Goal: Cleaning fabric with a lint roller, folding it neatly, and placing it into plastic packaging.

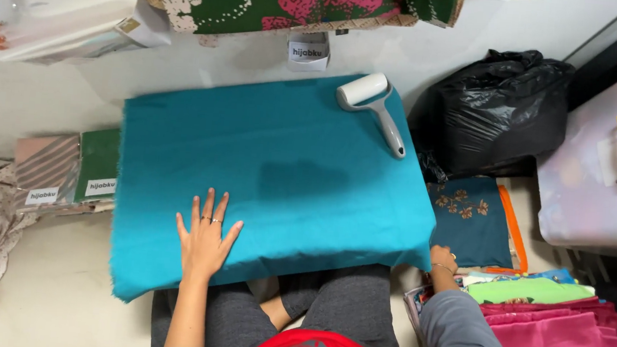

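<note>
With the left hand (204,240) flat and open on the teal cloth (271,178) and the right hand (442,260) gripping its near corner, a tug may slide the lint roller (374,106) off its far edge.

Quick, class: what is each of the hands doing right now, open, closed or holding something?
Left hand: open, fingers spread, flat on the teal cloth.
Right hand: at the cloth's right edge; whether it grips anything cannot be told.

Matt teal cloth (279,171), glossy black plastic bag (496,108)
</note>
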